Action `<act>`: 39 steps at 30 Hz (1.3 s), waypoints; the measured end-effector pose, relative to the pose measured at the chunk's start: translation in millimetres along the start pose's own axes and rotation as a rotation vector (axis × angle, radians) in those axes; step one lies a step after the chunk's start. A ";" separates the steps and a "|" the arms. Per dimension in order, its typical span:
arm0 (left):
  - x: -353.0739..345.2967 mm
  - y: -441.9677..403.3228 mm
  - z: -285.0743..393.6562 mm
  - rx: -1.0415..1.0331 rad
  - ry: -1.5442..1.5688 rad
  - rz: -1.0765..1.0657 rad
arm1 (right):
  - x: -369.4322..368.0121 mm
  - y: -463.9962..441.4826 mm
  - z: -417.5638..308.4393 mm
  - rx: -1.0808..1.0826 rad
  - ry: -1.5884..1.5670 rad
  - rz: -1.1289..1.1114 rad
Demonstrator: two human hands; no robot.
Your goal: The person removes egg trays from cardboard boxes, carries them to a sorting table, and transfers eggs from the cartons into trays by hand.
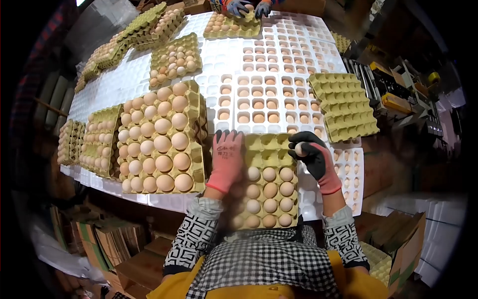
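My left hand (pixel 228 158), in a pink glove with dark fingertips, lies over the upper left edge of a yellow-green egg tray (pixel 269 158); whether it grips the rim is hidden. The tray's near rows hold eggs (pixel 269 190), and its far cups are bare. At the tray's upper right corner, my right hand (pixel 311 158) has its gloved fingers closed on an egg (pixel 300 149). Beyond both hands, white foam trays (pixel 226 119) hold eggs in square cells. An empty yellow-green tray (pixel 343 107) rests on the foam to the right.
Stacked full egg trays (pixel 162 128) stand on the left, with another egg tray (pixel 174 59) behind them. At the far edge, a co-worker's gloved hands (pixel 239 7) are over a partly filled tray (pixel 231 27). Cardboard boxes (pixel 117 241) lie below the table.
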State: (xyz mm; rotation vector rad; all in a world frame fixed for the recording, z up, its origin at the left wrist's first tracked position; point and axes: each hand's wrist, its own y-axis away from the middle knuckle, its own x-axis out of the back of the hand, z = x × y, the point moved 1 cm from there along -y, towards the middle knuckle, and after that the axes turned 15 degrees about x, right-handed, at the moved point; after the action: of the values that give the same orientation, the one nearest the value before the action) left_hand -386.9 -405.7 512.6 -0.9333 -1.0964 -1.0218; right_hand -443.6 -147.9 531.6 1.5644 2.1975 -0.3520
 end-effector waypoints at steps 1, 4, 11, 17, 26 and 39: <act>5.7 -0.4 0.8 0.031 0.137 -0.023 | 5.4 -7.0 7.1 -0.022 0.055 -0.152; 20.3 10.5 1.0 0.073 0.640 0.204 | -55.8 -1.4 27.6 0.180 1.245 -0.610; 39.0 14.1 -13.3 0.401 1.193 -0.067 | -33.2 2.6 31.8 0.312 1.193 -0.637; 35.2 28.1 17.0 0.341 -0.018 -0.363 | 2.4 6.5 -15.0 0.159 0.792 -0.557; 27.7 36.7 5.5 0.243 0.230 -0.048 | -9.7 36.4 32.0 0.564 1.618 -0.804; -72.0 -43.7 215.4 -0.208 0.020 -0.138 | 149.2 50.3 30.0 0.409 1.114 0.257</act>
State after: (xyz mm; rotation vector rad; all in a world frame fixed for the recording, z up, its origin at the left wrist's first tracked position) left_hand -491.5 -200.6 490.8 -1.0210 -1.0633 -1.2749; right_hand -432.3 -19.5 436.4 2.6926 2.7024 0.2584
